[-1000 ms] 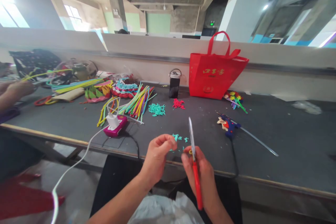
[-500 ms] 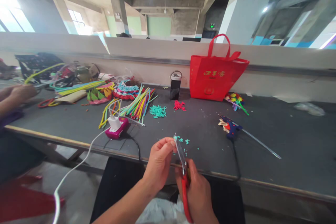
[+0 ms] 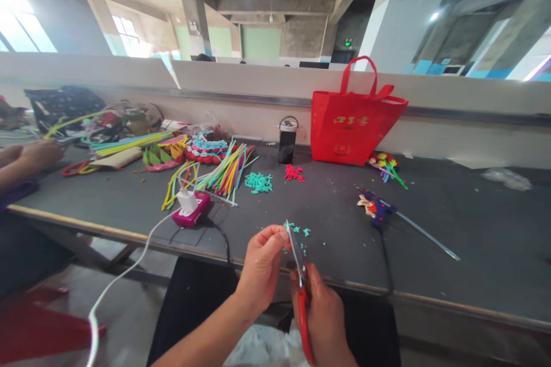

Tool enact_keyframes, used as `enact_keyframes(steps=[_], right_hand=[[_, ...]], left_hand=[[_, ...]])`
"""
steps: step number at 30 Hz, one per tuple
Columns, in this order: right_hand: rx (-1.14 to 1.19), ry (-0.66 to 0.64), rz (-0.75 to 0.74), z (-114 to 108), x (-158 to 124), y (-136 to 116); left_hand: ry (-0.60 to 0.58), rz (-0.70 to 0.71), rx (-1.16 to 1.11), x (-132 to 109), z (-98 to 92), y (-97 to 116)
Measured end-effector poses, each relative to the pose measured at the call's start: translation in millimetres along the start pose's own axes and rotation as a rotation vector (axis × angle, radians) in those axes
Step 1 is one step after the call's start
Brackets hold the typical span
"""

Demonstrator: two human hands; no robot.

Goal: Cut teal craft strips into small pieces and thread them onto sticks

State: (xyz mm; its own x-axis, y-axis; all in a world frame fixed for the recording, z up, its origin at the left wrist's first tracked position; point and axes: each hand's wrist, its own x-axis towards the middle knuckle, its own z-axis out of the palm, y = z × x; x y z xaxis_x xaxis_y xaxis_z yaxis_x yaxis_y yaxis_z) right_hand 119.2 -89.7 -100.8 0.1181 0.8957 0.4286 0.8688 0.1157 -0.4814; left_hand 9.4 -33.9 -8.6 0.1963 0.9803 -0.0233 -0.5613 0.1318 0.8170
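Cutting appears to be the step in hand. Right hand (image 3: 323,309) grips scissors (image 3: 303,305), blades by the pinched fingers of the left hand (image 3: 262,261), contents indeterminable. Green bits (image 3: 297,229) lie beyond on the bench (image 3: 430,200). Next move calls for fingertips clear of the blades.

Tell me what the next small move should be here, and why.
Probably one short, careful snip by the right hand with the red-handled metal scissors: their tips sit at the pinched left hand, and small turquoise scraps lie just beyond on the dark grey tabletop. What the pinch holds is too hidden to tell.
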Motion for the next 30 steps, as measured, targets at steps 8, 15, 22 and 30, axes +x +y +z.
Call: enact_keyframes(steps=[8,15,22,30], right_hand=[[0.545,-0.077,0.238,-21,25,-10],[1.211,-0.278,0.373,-50,66,-10],[1.178,-0.304,0.327,-50,71,-8],[1.068,-0.244,0.291,-55,70,-14]], left_hand=[[-0.027,-0.028,0.043,3,-6.5,-2],[-0.140,-0.266,0.042,8,-8.5,-4],[-0.152,-0.308,0.154,11,-9.6,-1],[-0.084,0.387,0.850,8,-6.1,9]])
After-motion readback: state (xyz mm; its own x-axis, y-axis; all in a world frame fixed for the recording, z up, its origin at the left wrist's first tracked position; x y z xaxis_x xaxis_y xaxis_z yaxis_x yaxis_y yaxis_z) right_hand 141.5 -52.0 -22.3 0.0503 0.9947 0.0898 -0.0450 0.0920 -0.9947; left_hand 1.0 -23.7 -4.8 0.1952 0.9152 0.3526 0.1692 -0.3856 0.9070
